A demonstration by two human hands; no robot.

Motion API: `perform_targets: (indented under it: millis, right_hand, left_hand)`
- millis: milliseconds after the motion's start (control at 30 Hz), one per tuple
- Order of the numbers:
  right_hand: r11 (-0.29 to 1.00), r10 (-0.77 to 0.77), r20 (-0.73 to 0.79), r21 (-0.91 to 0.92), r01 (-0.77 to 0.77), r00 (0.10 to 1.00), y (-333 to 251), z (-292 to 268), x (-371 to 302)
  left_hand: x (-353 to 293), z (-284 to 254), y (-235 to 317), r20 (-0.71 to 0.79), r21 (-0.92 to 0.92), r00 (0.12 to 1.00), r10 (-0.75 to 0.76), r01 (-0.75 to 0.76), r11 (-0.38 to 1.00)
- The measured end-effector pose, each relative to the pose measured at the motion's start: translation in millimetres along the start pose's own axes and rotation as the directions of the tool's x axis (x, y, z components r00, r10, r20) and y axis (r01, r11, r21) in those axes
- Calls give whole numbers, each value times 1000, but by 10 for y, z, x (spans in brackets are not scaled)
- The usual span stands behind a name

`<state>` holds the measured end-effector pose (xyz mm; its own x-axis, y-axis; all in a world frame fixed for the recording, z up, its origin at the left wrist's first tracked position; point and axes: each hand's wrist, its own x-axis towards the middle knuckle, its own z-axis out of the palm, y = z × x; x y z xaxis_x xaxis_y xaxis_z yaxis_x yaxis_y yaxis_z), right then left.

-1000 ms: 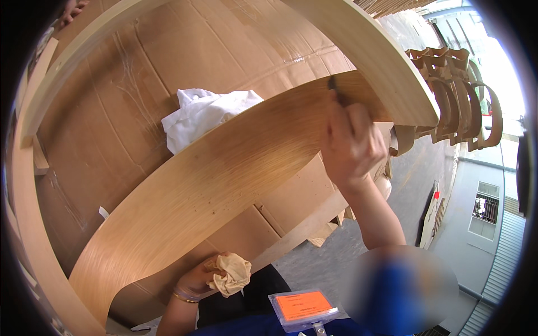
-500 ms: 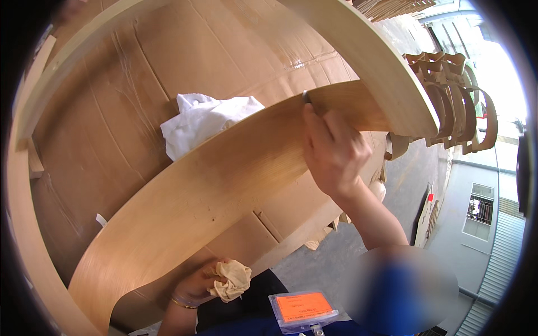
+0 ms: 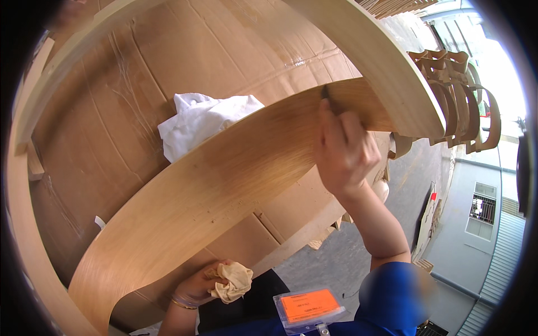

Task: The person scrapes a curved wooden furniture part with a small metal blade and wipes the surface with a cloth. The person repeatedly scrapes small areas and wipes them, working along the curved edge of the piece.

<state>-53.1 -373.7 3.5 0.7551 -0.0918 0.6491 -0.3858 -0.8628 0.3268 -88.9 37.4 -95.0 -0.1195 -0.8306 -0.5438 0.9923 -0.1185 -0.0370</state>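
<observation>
A wide, curved wooden panel [image 3: 190,207] with pale grain runs diagonally across the view, part of a larger rounded wooden frame. Near its upper right end, my right hand [image 3: 348,154] is closed against the inner face. At its fingertips, by the panel's upper edge, is a small dark object [image 3: 325,92], too blurred to name. Below the panel's lower edge, my left hand [image 3: 197,284] grips a crumpled cream cloth [image 3: 232,282]. Behind the panel a bunched white cloth [image 3: 202,120] lies on brown cardboard [image 3: 134,112].
A thick wooden rim [image 3: 386,61] arches over the top right. Several curved wooden frames [image 3: 457,101] are stacked beyond it on the grey floor [image 3: 330,269]. An orange badge [image 3: 311,306] hangs at my front. Something blurred, perhaps another hand, shows at the upper left.
My right hand has slid a little to the right along the panel's upper edge, with the small dark object. My left hand and the cream cloth stay nearly in place.
</observation>
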Motion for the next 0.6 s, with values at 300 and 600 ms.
perform_targets:
  millis: [300, 600]
  right_hand:
    - [993, -4, 72, 114, -4, 997, -32, -44, 50]
    - [983, 90, 35, 160, -94, 995, -54, 15, -61]
  left_hand:
    - [-2, -30, -14, 59, -33, 998, -7, 9, 999]
    - [3, -191, -66, 46, -8, 998, -53, 54, 999]
